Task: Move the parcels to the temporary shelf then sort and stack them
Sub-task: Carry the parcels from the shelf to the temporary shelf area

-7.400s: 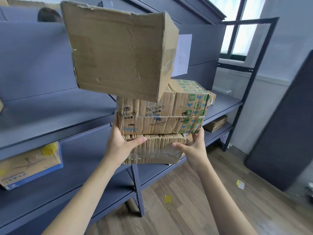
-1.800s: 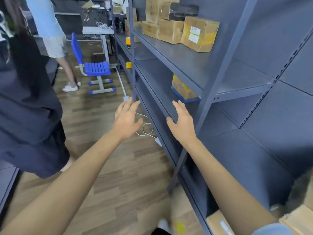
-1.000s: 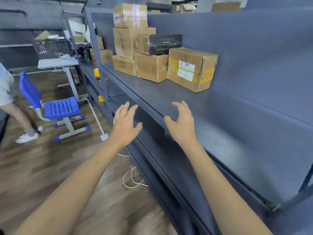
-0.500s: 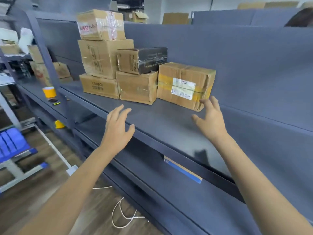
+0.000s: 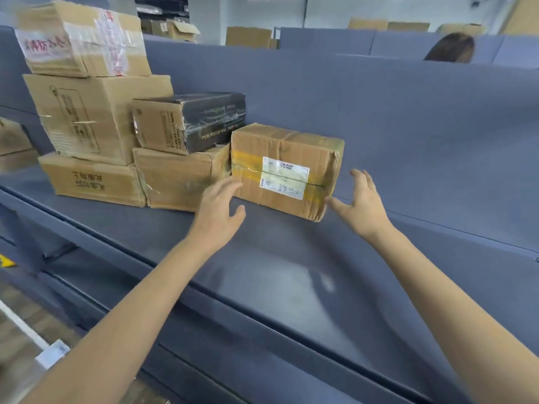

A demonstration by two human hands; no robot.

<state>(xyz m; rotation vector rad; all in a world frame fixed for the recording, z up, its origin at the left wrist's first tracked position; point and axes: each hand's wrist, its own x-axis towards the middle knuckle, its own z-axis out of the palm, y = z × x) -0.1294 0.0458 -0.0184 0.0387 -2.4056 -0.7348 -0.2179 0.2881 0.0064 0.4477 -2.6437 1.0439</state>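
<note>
Between the two hands, on the grey shelf (image 5: 280,266), a taped brown parcel (image 5: 284,167) with a white label (image 5: 284,177) is seen standing near the shelf's back panel (image 5: 408,118). Left hand (image 5: 217,209) is held wide, fingers spread and relaxed, fingertips right at the parcel's near left corner; contact cannot be told because of blur. Right hand (image 5: 360,204) is likewise held wide and holds nothing, thumb tip close to or touching the parcel's lower right corner, fingers raised just beside its right face. Left of the left hand, a plain box (image 5: 178,177) is set against the labelled parcel's left side, and a black box (image 5: 194,121) is stacked on it. Further left, a stack of three is noted: a flat box (image 5: 90,180) at the bottom, a larger box (image 5: 93,115) on it, and a box with red characters and clear tape (image 5: 81,39) on top. Beyond the back panel, past the right hand, a person's dark hair (image 5: 450,48) and more cartons (image 5: 248,36) are noted.
</note>
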